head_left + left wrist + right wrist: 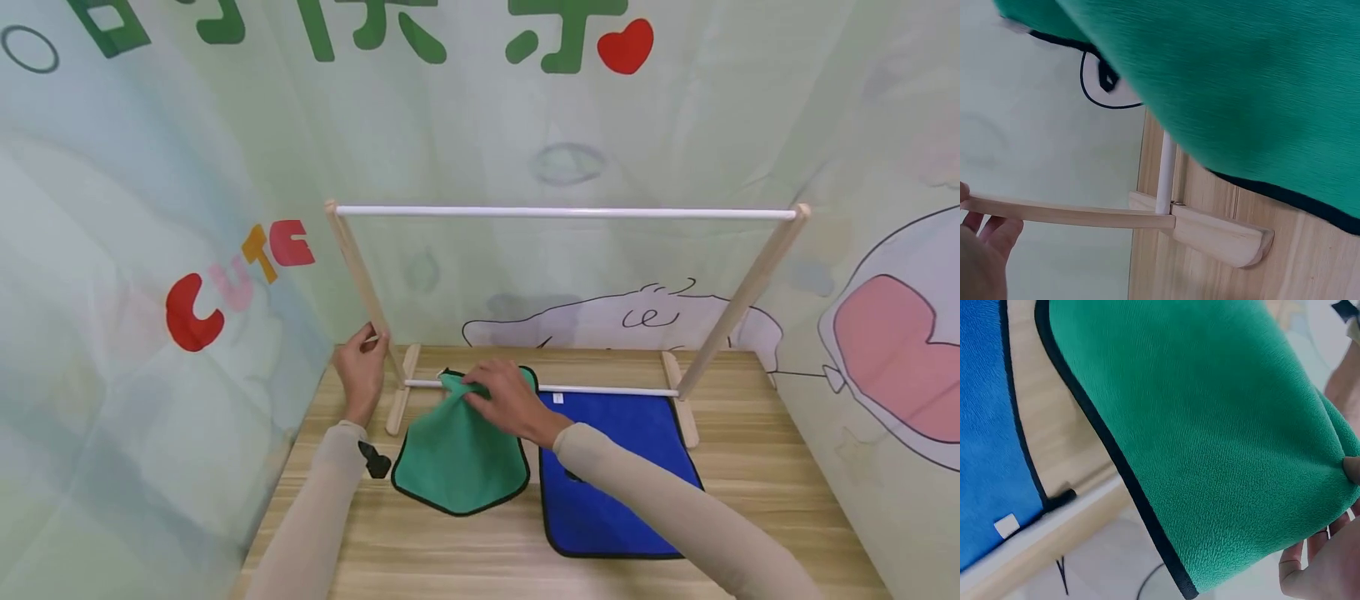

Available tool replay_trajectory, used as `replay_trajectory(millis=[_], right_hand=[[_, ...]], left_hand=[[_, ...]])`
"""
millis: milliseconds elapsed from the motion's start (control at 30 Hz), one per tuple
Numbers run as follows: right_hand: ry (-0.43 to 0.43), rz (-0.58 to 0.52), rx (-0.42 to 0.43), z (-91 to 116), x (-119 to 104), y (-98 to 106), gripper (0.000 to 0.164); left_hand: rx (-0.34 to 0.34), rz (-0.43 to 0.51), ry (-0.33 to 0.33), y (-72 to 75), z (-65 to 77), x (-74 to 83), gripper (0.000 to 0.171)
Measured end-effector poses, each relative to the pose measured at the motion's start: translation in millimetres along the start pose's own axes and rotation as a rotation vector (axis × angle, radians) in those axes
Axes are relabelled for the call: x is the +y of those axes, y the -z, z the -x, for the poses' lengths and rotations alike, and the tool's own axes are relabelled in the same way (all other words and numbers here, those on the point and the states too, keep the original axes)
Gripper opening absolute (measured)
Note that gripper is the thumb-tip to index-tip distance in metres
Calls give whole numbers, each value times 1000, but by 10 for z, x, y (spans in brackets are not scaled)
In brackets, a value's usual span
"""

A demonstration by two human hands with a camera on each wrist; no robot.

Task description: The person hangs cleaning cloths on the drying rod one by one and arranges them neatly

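My left hand (360, 375) is at the left wooden post (358, 271) of a small rack, low on its outer side. In the left wrist view, the thumb and fingers (1005, 237) pinch that post from its two sides. My right hand (512, 402) pinches a green towel (461, 458) with black edging near its upper middle. The cloth is gathered into folds there and hangs down toward the table, in front of the rack's lower white rod (607, 390). Much green fabric (1191, 444) fills the right wrist view, with the fingers at its right side.
A blue towel (600, 508) with black edging lies flat on the wooden table (442, 558), partly under my right forearm. The rack's upper white rod (562, 212) spans between both posts; wooden feet (681, 408) carry it. Printed cloth walls (465, 133) surround the table's back and sides.
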State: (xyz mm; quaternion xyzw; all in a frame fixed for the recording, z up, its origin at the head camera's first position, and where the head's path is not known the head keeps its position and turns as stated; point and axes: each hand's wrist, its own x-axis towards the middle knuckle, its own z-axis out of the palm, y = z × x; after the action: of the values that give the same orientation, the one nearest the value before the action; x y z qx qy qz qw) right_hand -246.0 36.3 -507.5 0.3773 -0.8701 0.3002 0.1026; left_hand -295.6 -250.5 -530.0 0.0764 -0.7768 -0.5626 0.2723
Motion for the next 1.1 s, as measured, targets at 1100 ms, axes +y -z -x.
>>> replay_trajectory(millis=[1100], right_hand=[[193,-7,168,-540,-282,999,13]], left_hand=[[-31,65,-11,4,-27,-52,37]])
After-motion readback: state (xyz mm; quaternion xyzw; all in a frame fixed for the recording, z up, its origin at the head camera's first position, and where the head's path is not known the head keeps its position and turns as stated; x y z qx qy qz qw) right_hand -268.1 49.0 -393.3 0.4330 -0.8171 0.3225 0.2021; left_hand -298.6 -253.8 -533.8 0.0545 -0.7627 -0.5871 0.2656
